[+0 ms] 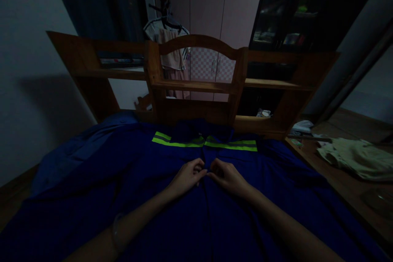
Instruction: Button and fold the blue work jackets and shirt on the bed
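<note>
A dark blue work jacket [147,180] with yellow-green reflective strips lies spread out, its collar pointing away from me. Its front seam runs down the middle between my hands. My left hand [188,175] is closed in a pinch on the left side of that seam, just below the chest strip. Opposite it, my right hand [229,176] pinches the jacket's front from the right, thumb tips nearly meeting. Any button or zip at the fingertips is too dark and small to make out. A clear bracelet [116,229] circles my left wrist.
Beyond the collar stands a wooden headboard [196,86] with open shelves. To the right, a pale cloth [356,157] lies on a brown surface beside a glass-like dish [379,200]. Clothes on hangers [172,49] hang behind the headboard. A wall [33,90] borders the left side.
</note>
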`<state>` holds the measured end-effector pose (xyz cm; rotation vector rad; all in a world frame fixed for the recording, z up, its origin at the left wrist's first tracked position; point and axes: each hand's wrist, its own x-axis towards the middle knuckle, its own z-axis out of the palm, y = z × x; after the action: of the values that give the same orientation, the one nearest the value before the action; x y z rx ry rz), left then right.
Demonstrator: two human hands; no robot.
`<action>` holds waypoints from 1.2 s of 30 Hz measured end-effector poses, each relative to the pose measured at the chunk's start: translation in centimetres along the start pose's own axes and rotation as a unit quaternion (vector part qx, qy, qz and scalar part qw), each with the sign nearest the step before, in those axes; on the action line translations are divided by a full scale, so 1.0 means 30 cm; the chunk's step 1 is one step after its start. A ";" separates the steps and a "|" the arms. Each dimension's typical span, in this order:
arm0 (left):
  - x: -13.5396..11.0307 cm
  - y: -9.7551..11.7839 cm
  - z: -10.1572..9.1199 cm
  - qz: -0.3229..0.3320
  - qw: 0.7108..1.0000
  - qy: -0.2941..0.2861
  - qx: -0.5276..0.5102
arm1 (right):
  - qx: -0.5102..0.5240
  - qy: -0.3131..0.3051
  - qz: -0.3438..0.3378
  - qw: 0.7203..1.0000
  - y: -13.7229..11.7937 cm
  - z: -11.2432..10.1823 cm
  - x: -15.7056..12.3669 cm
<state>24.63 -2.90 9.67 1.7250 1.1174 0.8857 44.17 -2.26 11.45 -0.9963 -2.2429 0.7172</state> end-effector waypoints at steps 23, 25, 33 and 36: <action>-0.121 -0.035 -0.553 -0.130 0.833 -0.010 0.538 | -0.438 -0.055 0.238 0.865 0.229 -0.407 -0.337; -0.136 -0.041 -0.575 -0.130 0.833 -0.053 0.536 | -0.443 -0.056 0.192 0.874 0.257 -0.394 -0.354; -0.168 -0.043 -0.520 -0.087 0.814 -0.040 0.573 | -0.509 -0.045 0.143 0.847 0.277 -0.366 -0.346; -0.170 -0.082 -0.507 -0.055 0.793 0.021 0.607 | -0.535 -0.007 0.154 0.831 0.259 -0.374 -0.335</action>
<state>8.65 -2.79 12.44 2.5647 2.0295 -0.0007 61.10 -2.97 11.18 -1.8684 -2.4800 -0.5642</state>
